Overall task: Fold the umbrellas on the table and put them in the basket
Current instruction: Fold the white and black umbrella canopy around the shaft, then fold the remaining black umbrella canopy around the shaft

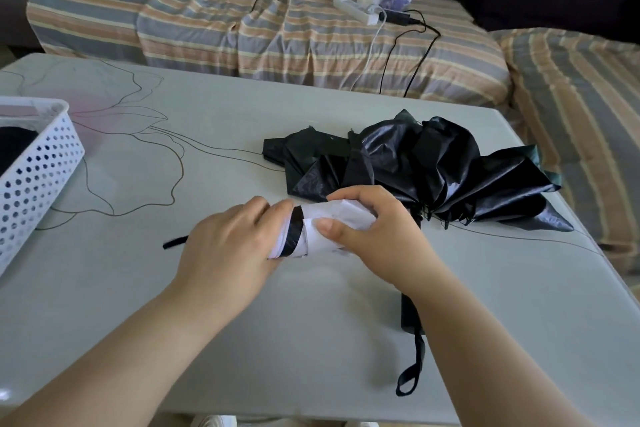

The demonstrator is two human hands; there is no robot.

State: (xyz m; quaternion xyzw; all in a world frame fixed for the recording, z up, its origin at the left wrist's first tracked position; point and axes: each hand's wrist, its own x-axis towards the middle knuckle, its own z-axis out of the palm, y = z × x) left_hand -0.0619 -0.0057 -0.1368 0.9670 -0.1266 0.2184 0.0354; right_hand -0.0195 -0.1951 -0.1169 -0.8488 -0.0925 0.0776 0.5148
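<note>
Holding a small white folding umbrella with a black band between both hands just above the pale grey table with a printed flower outline, the person seems to be rolling its canopy tight. The left hand curls around the umbrella's left end, fingers wrapped under it; the right hand grips the other end from above, thumb pressed flat on the white fabric, likely to pin the folds while the black closing band is wound round. A thin black strip pokes out just left of the left hand, perhaps the wrist loop or strap tip; cannot tell which. Directly beyond the right hand lies a black glossy umbrella with loose crumpled canopy, not yet folded, its fabric spread to the right and away from the knuckles. A black handle with a wrist strap shows near the right forearm, partly hidden under it; it appears to belong to the black umbrella. Far to the left of the left hand stands the white perforated plastic basket, with something dark already inside, unclear what. Judged path from hands to basket looks unobstructed. Beyond the table, a striped cloth-covered sofa carries a white power strip with cables. The black canopy lying close to the right hand could snag as the white one is lifted.
</note>
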